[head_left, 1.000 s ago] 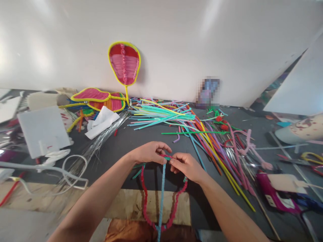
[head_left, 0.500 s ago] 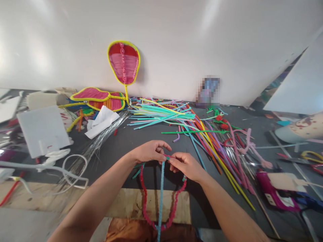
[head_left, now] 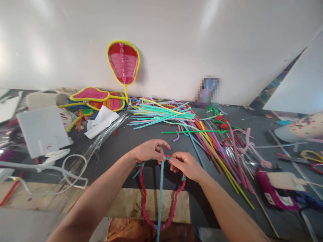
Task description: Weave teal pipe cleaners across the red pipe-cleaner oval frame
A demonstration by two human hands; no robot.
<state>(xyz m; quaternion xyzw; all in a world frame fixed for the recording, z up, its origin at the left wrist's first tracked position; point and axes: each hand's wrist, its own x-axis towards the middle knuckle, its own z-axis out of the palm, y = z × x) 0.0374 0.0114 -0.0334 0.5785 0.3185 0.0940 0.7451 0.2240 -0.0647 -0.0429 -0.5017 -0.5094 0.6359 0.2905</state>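
Observation:
My left hand [head_left: 150,151] pinches the top of a pipe cleaner loop [head_left: 144,198] between thumb and fingers, close to where a light blue twisted pipe cleaner [head_left: 160,191] meets it. Right beside it, my right hand [head_left: 184,164] has thumb and index finger closed on the same top edge. The loop's sides and bottom are red and pink, with teal bits near the upper corners. Running down the loop's middle, the blue strand crosses the bottom edge and leaves the view. My fingertips partly cover the top joint.
Loose pipe cleaners [head_left: 164,112] lie in a heap beyond my hands. A yellow-edged, pink-filled paddle shape [head_left: 123,64] stands against the white wall. Metal wires [head_left: 101,134] and white paper [head_left: 102,121] lie left. A magenta hot-glue gun [head_left: 272,193] and scissors [head_left: 310,158] lie right.
Both hands keep their pinch on the loop's top edge, in almost the same place. The whole view has shifted very slightly.

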